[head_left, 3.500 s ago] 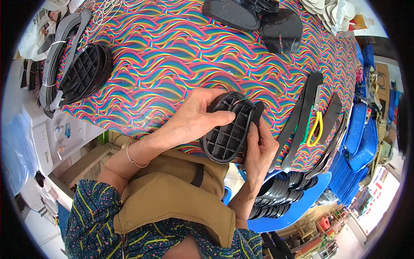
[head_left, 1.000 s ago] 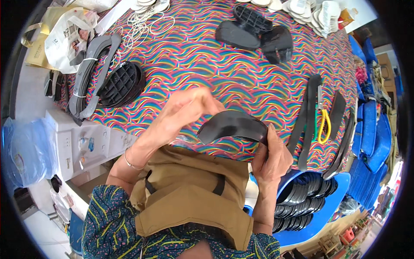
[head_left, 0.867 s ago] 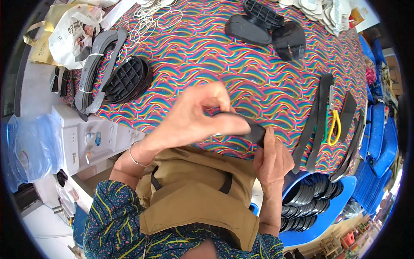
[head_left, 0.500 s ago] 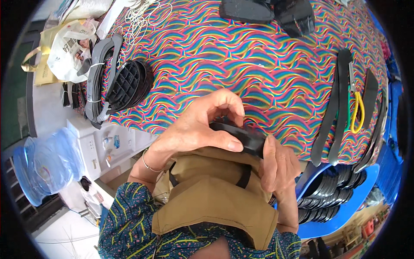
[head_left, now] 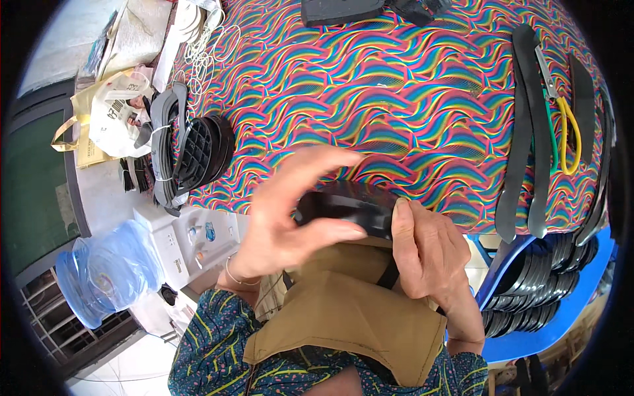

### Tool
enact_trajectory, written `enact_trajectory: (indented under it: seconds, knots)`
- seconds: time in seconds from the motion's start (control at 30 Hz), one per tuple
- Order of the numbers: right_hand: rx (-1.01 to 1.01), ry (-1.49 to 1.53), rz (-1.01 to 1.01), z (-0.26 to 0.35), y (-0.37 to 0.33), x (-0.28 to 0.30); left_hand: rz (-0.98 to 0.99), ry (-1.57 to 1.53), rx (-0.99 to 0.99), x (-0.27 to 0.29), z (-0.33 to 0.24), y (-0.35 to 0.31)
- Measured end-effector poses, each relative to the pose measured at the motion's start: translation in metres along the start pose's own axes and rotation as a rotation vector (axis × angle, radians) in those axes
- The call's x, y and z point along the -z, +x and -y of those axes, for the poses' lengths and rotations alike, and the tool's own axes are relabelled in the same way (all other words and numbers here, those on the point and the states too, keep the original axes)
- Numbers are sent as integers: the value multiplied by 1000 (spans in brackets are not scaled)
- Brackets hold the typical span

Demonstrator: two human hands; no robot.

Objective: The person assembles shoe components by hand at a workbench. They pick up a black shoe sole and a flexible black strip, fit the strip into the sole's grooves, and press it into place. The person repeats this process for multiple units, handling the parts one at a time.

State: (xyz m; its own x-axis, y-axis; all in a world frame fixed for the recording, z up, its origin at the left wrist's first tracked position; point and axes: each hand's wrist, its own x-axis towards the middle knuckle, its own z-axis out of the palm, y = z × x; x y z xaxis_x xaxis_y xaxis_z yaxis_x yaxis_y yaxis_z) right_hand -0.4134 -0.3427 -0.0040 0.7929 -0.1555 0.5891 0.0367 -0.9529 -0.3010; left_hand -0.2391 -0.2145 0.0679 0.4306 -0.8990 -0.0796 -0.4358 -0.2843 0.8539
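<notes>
A black moulded shoe sole [head_left: 343, 208] is held edge-on over my lap, just in front of the table's near edge. My right hand [head_left: 426, 247] grips its right end, thumb up along the rim. My left hand [head_left: 290, 214] wraps over its left end, fingers spread above it and thumb pressed along its lower edge. A tan apron [head_left: 343, 317] lies under both hands.
The table [head_left: 396, 99] has a wavy rainbow cloth. On it: a stack of black soles with grey strips [head_left: 191, 155] at left, long black strips [head_left: 525, 132] and yellow-handled scissors [head_left: 568, 129] at right, more soles [head_left: 337, 10] at the far edge. A blue bin of soles [head_left: 548, 290] stands lower right.
The sole went from facing me with its ribbed side to edge-on and lower, nearer my lap. My left hand's fingers have lifted and spread over it; the view shifted left.
</notes>
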Motion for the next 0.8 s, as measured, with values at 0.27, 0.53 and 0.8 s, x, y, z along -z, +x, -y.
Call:
enact_trajectory:
  seconds: [0.27,0.53,0.8]
  knots:
    - [-610,725,74,3,-8,16,149,-260,177,-11,7,-1]
    - [-1114,1258,557,-22,4,40,180,-336,130,-10,14,-4]
    - [-558,878,246,-16,14,55,184,-285,50,-10,21,-5]
